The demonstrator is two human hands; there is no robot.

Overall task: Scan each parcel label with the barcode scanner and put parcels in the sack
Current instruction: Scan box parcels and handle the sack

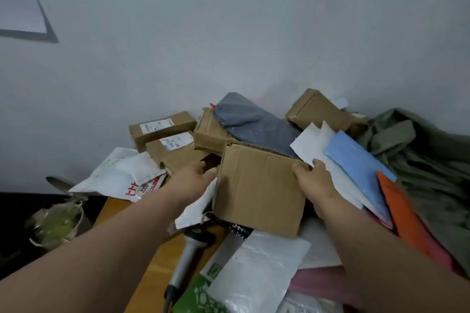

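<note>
Nearest the camera, a white plastic mailer (256,272) and a green-printed packet (195,295) are lying on the wooden bench (152,259), with the grey barcode scanner (185,259) resting untouched beside them, its head tucked under the pile. Just beyond, a person is holding a plain cardboard box (259,190) between both hands: the left hand (195,180) is pressing loosely curled fingers against the box's left side, while the right hand (315,180) is clamping its upper right corner, thumb on the facing panel. No label is showing on that face, so the box is probably being turned for scanning. To the right, blue (356,160), white and orange (407,213) envelopes are fanning out toward the olive-green sack (427,160), which is slumping against the wall; whether it holds any parcels cannot be told. Farther back, two labelled cartons (165,129), a grey poly bag (254,122) and more boxes are waiting, suggesting most of the job remains. A pale wall (229,33) is rising behind, with a framed sheet (20,2) hanging at upper left.
</note>
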